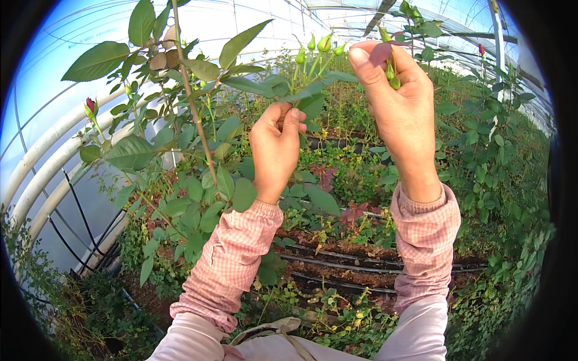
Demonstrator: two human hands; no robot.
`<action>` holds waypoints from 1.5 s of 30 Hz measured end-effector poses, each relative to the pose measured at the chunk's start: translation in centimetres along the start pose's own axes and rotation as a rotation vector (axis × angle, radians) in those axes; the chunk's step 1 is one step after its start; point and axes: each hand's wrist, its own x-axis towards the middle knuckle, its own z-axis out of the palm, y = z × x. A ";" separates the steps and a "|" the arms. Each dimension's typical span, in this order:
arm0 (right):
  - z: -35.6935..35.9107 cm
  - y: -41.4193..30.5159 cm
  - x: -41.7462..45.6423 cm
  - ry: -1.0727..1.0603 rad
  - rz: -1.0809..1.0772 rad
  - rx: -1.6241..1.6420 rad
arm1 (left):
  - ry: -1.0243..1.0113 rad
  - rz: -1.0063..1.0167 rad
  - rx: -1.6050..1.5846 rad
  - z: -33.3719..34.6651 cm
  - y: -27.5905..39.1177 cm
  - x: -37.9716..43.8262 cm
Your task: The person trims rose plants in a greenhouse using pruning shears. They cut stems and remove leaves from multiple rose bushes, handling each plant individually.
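My left hand (276, 149) pinches a rose stem just beneath its leaves, thumb against the fingertips. Above that grip rises a cluster of green rose buds (324, 43), one showing a streak of red. Up and to the right, my right hand (401, 104) is closed on a small rose sprig (394, 82) with green buds and a dark reddish leaf (381, 53). Whether this sprig is still joined to a plant cannot be seen. A thick brown thorny cane (193, 104) stands left of my left hand.
Greenhouse pipes (58, 167) curve along the plastic wall at left. Black irrigation tubing (343, 266) runs over soil beds below my hands. Tall rose bushes (492, 135) fill the right side. A red rosebud (91, 107) stands at left. A white post (496, 40) rises at right.
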 end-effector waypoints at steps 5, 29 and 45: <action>1.1 0.4 -1.2 -0.044 -0.326 -0.383 | -0.006 0.295 0.306 1.3 1.4 -3.7; -0.3 -3.6 -8.9 -0.194 0.095 0.080 | -0.078 0.055 -0.098 -3.8 5.1 -8.6; -2.5 2.1 -11.3 0.247 0.362 0.624 | 0.032 0.194 -0.007 -5.3 9.8 -7.5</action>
